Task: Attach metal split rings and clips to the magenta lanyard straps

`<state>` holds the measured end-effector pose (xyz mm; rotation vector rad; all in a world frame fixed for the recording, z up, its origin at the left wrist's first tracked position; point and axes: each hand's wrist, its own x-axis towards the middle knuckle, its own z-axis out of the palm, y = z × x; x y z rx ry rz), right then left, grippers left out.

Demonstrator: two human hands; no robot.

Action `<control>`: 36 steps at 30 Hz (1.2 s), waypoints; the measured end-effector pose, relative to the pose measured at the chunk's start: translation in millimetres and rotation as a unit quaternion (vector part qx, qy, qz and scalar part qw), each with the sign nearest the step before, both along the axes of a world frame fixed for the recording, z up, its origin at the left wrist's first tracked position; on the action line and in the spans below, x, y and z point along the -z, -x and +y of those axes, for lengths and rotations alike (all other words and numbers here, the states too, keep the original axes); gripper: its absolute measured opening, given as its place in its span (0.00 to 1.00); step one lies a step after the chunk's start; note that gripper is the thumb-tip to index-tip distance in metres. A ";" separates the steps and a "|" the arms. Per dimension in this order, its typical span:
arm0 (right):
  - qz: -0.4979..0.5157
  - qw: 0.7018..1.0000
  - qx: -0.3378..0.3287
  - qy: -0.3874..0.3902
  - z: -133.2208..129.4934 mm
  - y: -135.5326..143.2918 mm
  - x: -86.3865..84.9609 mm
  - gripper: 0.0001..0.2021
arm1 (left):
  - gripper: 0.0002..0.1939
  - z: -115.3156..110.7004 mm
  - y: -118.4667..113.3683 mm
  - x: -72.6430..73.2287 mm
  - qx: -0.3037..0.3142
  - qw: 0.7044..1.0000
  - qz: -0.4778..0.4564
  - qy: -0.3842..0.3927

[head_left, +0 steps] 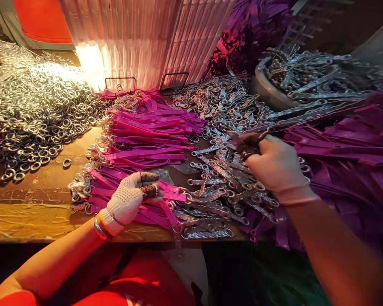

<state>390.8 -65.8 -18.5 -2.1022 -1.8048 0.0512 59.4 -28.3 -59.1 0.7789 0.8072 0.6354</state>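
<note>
The white-gloved left hand (129,197) curls closed on a flat magenta strap (174,196) near the table's front edge: light, limp, probably slick, best pinched by its end. White-gloved right hand (276,163), fingers bunched over silvery twisted metal strips (218,170); grip contents can't be told.

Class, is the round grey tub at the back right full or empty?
The tub is full: silvery metal strips are heaped above its rim.
</note>
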 end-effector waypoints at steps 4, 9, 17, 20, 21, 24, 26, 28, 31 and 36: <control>0.122 0.988 -0.094 -0.022 -29.3 85.1 -3.7 0.18 | 0.15 -6.1 3.6 2.4 0.055 0.996 0.050 -0.055; 0.197 0.974 -0.101 0.045 -52.6 163.3 24.5 0.16 | 0.15 -15.6 1.0 2.8 0.028 0.991 0.055 -0.116; 0.197 0.978 -0.044 0.060 -60.2 175.1 33.9 0.08 | 0.13 -21.7 -4.6 -1.5 -0.041 0.995 -0.019 -0.084; 0.231 0.969 -0.050 0.065 -60.3 169.9 31.4 0.09 | 0.14 -21.2 -5.2 -3.4 -0.034 0.996 -0.019 -0.077; 0.245 0.967 -0.049 0.060 -59.6 168.7 31.4 0.09 | 0.14 -21.2 -5.6 -3.3 -0.031 0.996 -0.016 -0.079; 0.271 0.961 -0.044 0.030 -56.4 167.5 33.8 0.10 | 0.13 -21.9 -6.9 -1.1 -0.026 0.995 0.000 -0.091; 0.275 0.960 -0.055 0.014 -54.0 168.7 36.0 0.11 | 0.12 -22.5 -7.2 0.5 -0.023 0.994 0.007 -0.105; 0.268 0.961 -0.071 0.006 -51.9 170.7 37.0 0.10 | 0.11 -22.6 -6.2 0.8 -0.012 0.993 0.006 -0.119; 0.257 0.962 -0.087 -0.017 -50.0 173.0 35.0 0.09 | 0.09 -20.5 -2.7 -3.4 0.042 0.989 0.025 -0.137; 0.197 0.967 -0.136 -0.089 -53.8 174.4 28.1 0.10 | 0.06 -12.4 -3.0 -19.7 0.113 0.985 0.049 -0.124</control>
